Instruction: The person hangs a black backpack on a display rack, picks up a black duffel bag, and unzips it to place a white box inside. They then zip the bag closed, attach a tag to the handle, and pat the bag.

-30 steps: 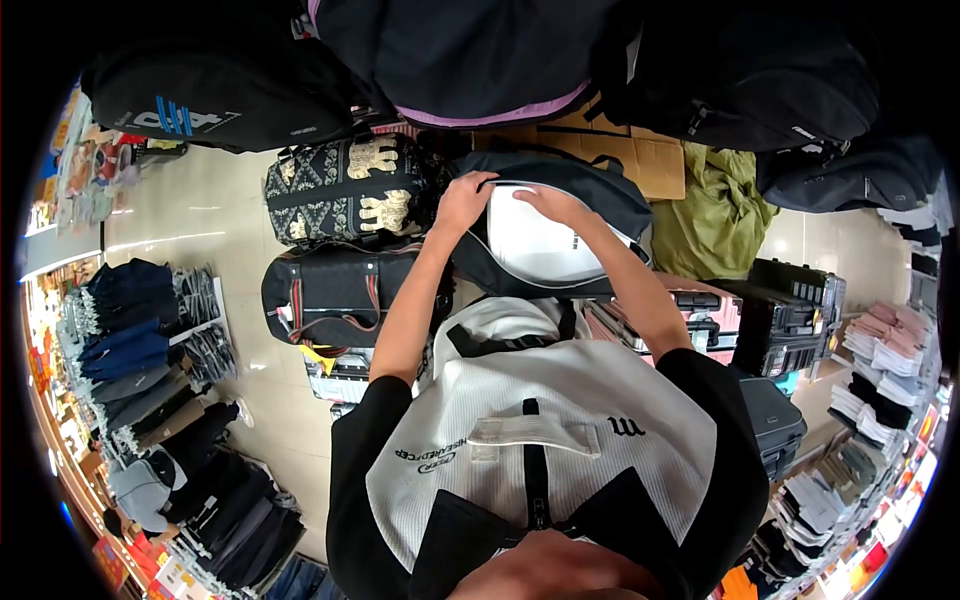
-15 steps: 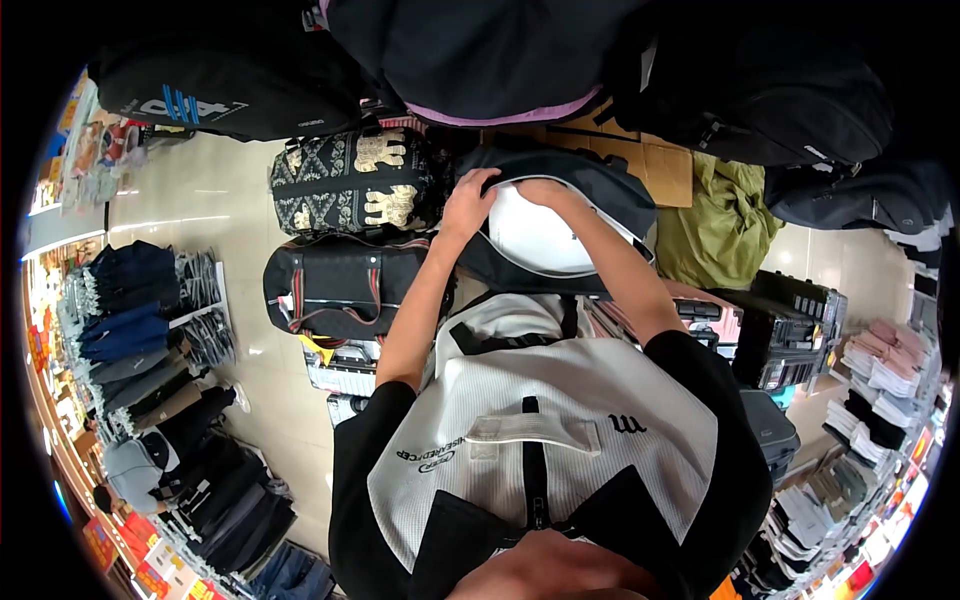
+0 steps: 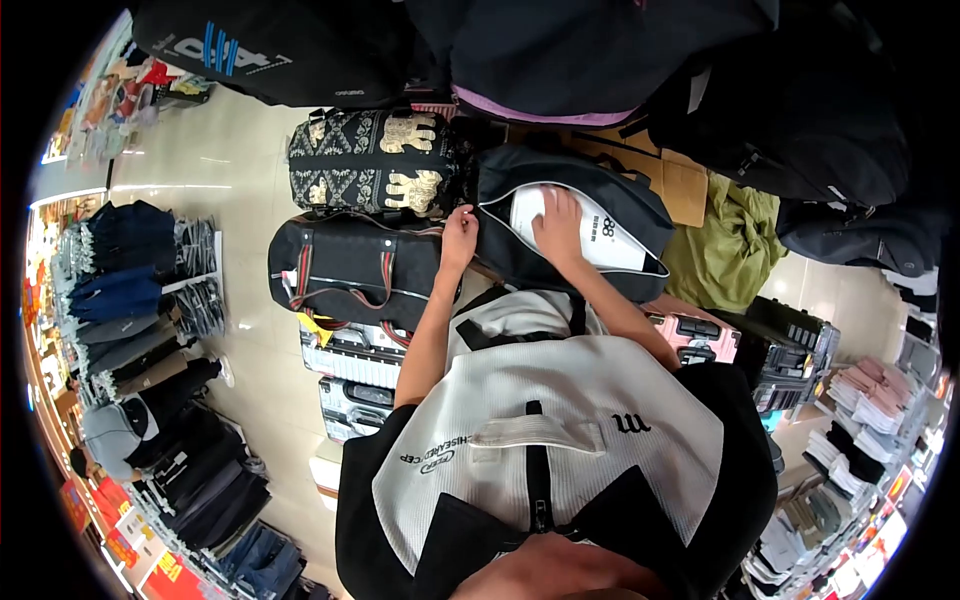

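Note:
A dark grey bag lies before me with its long zipped opening spread apart. Inside shows a white packet with black print. My right hand rests on that packet, fingers stretched out and pressing on its surface. At the bag's left end is my left hand, with its fingers curled together; whatever may be between them is too small to make out. Just left of it lies a black duffel bag with striped handles. Behind that sits a black bag with an elephant pattern.
Black backpacks hang along the top. On the right are an olive cloth cover, a cardboard box and a pink suitcase. Racks of folded jeans stand left across the tiled floor.
My left hand has left the opening's rim for the bag's left end. My right hand has come out from under the far edge onto the packet, whose print now shows.

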`<state>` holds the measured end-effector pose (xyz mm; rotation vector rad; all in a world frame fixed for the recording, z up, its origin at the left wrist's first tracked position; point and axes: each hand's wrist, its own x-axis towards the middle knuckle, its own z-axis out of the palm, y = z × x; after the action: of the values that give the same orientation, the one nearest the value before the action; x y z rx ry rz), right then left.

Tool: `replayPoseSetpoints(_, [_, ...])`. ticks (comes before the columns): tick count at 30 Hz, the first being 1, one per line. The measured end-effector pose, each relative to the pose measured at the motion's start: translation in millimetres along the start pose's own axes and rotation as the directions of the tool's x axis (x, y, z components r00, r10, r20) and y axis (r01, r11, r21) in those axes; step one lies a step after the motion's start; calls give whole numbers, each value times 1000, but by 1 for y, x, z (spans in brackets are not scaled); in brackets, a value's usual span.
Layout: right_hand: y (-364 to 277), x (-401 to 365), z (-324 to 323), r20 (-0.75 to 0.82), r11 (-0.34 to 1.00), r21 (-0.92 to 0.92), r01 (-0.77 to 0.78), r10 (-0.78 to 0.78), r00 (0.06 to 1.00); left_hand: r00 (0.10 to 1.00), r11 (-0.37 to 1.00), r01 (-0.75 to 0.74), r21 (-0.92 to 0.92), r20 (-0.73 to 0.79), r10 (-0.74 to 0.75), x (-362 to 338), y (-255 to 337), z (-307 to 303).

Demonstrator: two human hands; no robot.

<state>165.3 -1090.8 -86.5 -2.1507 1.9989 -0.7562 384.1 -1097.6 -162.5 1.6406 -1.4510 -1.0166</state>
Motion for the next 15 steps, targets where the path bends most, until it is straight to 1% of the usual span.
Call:
replayPoseSetpoints(1, [-14,-7,-12,-23,997,77,29,-28,999,1000,1000,15,-10,-22,-15,3,-10,5])
replayPoseSetpoints(2, [-23,-14,-19,-48,987,152,57,-50,998,1000,996,1,-87,9,0,9,-31,12])
replayPoseSetpoints(3, [-22,-25,-12,93,953,303,19,-49,994,999,986,-14,-164,41,21,18,-55,20])
replayPoseSetpoints(4, [-20,-35,-5,230,898,437,-43,-65,971,996,970,-27,-240,75,46,25,-68,25])
replayPoseSetpoints(6, [-32,-48,-8,331,903,413,-119,-27,943,984,985,32,-169,178,-1,29,-50,20])
replayPoseSetpoints(8, [-36,-54,-16,340,908,409,-88,-62,938,953,996,50,-70,302,-27,32,-32,6])
replayPoseSetpoints(9, [-37,-54,-20,370,885,446,-133,-47,928,949,998,50,-42,313,-34,32,-26,3])
replayPoseSetpoints(11, [-39,-52,-30,430,828,514,-222,-25,902,935,995,96,-1,344,-90,31,-18,-4])
replayPoseSetpoints(12, [-41,-51,-39,475,831,488,-268,4,880,926,993,119,22,357,-119,31,-15,-7])
replayPoseSetpoints(14, [-44,-52,-54,562,827,430,-361,68,824,955,986,114,125,258,-143,27,-7,-13])
replayPoseSetpoints(15, [-38,-56,-54,586,846,383,-372,89,806,967,978,114,175,207,-149,27,-1,-16])
